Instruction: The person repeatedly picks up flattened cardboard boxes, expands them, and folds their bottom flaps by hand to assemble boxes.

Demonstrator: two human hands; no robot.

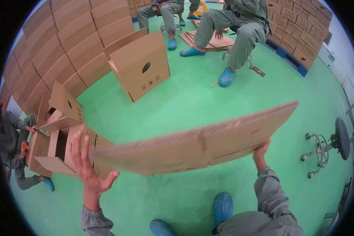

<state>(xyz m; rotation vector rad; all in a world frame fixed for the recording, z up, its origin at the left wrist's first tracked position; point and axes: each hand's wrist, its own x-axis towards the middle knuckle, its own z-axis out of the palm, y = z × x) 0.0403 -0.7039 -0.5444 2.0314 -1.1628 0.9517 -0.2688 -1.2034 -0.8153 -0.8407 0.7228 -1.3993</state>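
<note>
A flattened cardboard box [185, 151] hangs in the air across the middle of the view, its right end tilted higher and its edges blurred by motion. My right hand [261, 152] grips its lower edge near the right end; part of the fingers is hidden behind the board. At the board's left end, my left hand [91, 173] is raised with fingers spread and thumb out, and whether it touches the board is unclear. Just past that hand stands an open carton [63, 147] with its flaps out.
An open carton [139, 69] stands upright ahead. Stacked boxes [63, 39] wall the far left; more boxes [299, 27] rest on a blue pallet [286, 58]. A seated co-worker [244, 31] is by flat cardboard sheets [213, 42]. Another person [17, 137] works at left. A wheeled stool [325, 147] stands right.
</note>
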